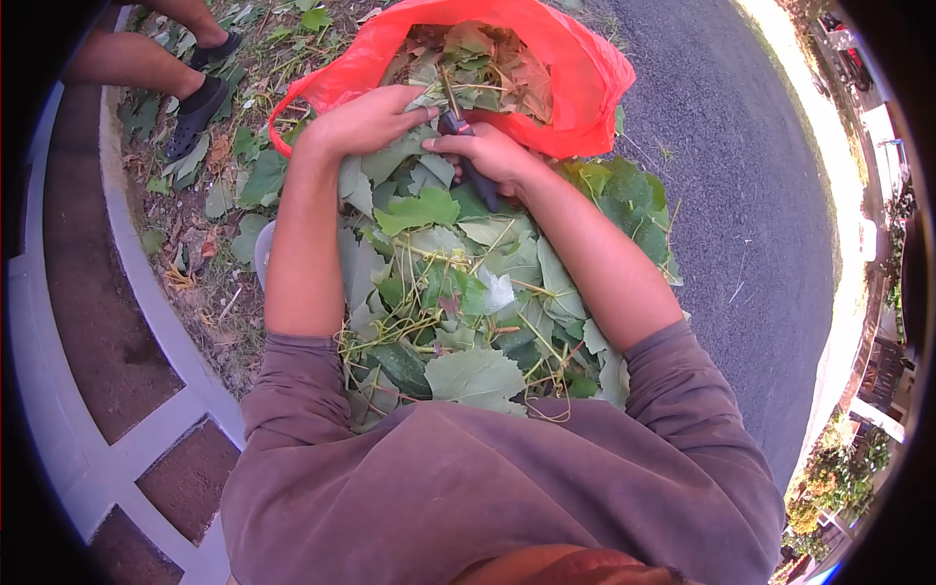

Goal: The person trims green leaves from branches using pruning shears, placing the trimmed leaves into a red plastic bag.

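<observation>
Green leaves (458, 292) with thin stems lie heaped between both forearms, reaching up under the hands. Left hand (366, 119) is bent at the wrist, palm down, fingers closed on a clump of those leaves. Just beside it, right hand (497, 156) is clenched around dark-handled shears (478, 180), blade tips pointing away. Beyond both hands gapes a red plastic bag (585, 88) holding drier leaves. Far to the left stand another person's feet (195, 107).

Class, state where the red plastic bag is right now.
Head view, top centre: the red plastic bag lies open just beyond the left hand and right hand, with the road on its right.
</observation>
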Demonstrator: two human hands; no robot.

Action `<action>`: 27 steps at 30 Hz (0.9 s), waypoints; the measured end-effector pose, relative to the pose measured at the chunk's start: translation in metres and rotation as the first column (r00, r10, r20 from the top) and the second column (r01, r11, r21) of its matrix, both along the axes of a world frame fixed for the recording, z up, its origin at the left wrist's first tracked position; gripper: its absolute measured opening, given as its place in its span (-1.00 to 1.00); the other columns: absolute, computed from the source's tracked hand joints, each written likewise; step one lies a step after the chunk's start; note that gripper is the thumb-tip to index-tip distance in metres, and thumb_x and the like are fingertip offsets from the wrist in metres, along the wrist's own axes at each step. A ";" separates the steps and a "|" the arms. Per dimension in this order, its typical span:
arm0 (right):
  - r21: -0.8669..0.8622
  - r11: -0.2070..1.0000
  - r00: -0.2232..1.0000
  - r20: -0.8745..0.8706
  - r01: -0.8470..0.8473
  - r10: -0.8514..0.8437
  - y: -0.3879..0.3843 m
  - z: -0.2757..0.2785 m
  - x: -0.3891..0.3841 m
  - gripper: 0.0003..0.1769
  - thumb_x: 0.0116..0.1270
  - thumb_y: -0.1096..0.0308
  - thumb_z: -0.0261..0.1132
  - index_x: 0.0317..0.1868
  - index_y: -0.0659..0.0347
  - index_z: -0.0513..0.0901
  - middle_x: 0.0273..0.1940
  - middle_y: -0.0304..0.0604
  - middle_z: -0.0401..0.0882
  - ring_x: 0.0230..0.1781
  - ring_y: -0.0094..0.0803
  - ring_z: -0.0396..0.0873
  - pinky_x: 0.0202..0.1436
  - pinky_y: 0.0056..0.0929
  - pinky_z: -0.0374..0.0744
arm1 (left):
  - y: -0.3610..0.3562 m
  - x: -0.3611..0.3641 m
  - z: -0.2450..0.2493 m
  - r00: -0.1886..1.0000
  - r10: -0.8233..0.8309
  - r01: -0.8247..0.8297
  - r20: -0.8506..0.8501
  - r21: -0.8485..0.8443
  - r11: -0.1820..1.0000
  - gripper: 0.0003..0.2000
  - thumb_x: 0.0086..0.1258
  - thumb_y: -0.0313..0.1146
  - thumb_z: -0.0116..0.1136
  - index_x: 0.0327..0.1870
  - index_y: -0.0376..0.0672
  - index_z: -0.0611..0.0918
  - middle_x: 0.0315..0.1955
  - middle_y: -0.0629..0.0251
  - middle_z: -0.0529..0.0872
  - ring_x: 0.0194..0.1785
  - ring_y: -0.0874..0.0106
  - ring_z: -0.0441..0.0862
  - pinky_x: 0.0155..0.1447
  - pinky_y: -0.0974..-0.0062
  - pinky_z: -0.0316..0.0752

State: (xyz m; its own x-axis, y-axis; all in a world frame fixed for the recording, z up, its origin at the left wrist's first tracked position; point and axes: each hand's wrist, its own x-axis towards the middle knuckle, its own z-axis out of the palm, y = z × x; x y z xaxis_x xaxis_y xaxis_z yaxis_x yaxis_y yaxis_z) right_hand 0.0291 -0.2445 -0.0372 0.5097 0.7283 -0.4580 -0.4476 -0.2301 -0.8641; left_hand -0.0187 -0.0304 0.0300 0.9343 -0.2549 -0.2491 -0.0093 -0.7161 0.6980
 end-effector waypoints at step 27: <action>0.090 0.995 0.999 0.016 0.041 -0.043 -0.005 0.009 0.012 -0.65 0.23 0.15 0.55 -0.17 0.20 0.66 -0.31 -0.26 0.60 -0.33 -0.49 0.57 -0.25 -0.46 0.51 | -0.001 0.001 -0.008 0.916 0.398 -0.292 0.050 -0.597 0.747 -0.49 0.66 -0.19 0.13 0.48 -0.32 0.49 0.37 0.21 0.58 0.37 0.46 0.51 0.44 0.47 0.41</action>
State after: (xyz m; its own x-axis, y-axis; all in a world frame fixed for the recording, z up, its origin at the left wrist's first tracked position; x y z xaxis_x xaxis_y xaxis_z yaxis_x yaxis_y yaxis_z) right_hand 0.0407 -0.2496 -0.0282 0.5480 0.7440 -0.3824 -0.4396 -0.1328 -0.8883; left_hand -0.0176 -0.0314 0.0225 0.9988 0.0491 -0.0008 0.0090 -0.1670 0.9859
